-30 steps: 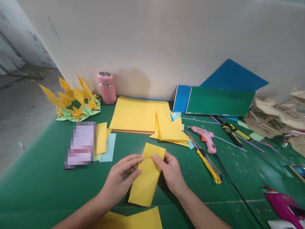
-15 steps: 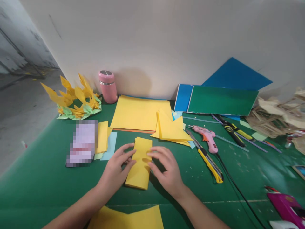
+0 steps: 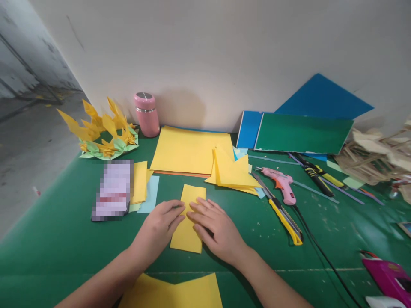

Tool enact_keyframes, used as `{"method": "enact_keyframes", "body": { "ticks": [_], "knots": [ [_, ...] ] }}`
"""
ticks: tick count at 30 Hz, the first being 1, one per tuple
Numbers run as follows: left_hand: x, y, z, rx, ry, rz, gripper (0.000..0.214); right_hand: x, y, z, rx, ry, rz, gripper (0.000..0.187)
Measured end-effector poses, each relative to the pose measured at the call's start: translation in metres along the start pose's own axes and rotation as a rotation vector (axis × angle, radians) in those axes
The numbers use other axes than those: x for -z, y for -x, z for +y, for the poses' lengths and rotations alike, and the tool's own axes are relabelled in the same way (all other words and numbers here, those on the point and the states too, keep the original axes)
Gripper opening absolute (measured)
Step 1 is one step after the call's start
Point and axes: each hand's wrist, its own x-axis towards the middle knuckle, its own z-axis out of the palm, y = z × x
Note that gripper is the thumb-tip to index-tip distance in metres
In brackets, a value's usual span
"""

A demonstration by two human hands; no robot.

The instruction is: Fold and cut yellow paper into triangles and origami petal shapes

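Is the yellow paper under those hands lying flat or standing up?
Flat: the yellow paper shows its broad face upward on the green table, the right hand over it, the left hand at its edge.

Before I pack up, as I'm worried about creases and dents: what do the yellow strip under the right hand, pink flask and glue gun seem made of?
Yellow strip: probably matte paper, lying flat with straight edges.
Pink flask: perhaps painted metal, glossy, with a shiny silvery band.
Glue gun: likely hard plastic, fairly smooth, judging by its moulded pink body.
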Motion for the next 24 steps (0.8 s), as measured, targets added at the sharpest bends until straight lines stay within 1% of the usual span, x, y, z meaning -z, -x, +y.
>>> {"method": "enact_keyframes", "body": {
  "ticks": [4, 7, 9, 12, 17, 21, 24],
  "knots": [
    [-0.001, 0.003, -0.004, -0.025, -0.033, -0.031, 0.025, -0.001, 0.000, 0.001, 0.017, 0.007, -0.006, 0.034],
    [0.001, 0.001, -0.001, -0.057, -0.067, -0.082, 0.029, -0.002, 0.001, 0.002, 0.033, 0.016, 0.005, 0.034],
    [0.002, -0.001, 0.000, -0.076, -0.070, -0.094, 0.032, -0.002, 0.001, 0.003, 0.037, 0.021, 0.009, 0.034],
    [0.005, -0.005, 0.000, -0.096, -0.074, -0.086, 0.031, -0.002, 0.002, 0.003, 0.040, 0.023, 0.006, 0.035],
    [0.005, -0.011, -0.005, -0.078, -0.043, -0.028, 0.026, -0.002, 0.002, 0.003, 0.041, 0.032, -0.019, 0.036],
    [0.005, -0.011, -0.003, -0.094, -0.048, -0.049, 0.025, -0.001, 0.002, 0.002, 0.029, 0.052, -0.046, 0.036],
    [0.006, -0.010, 0.001, -0.107, -0.063, -0.089, 0.021, 0.000, 0.002, 0.001, 0.027, 0.069, -0.065, 0.036]
  ]
}}
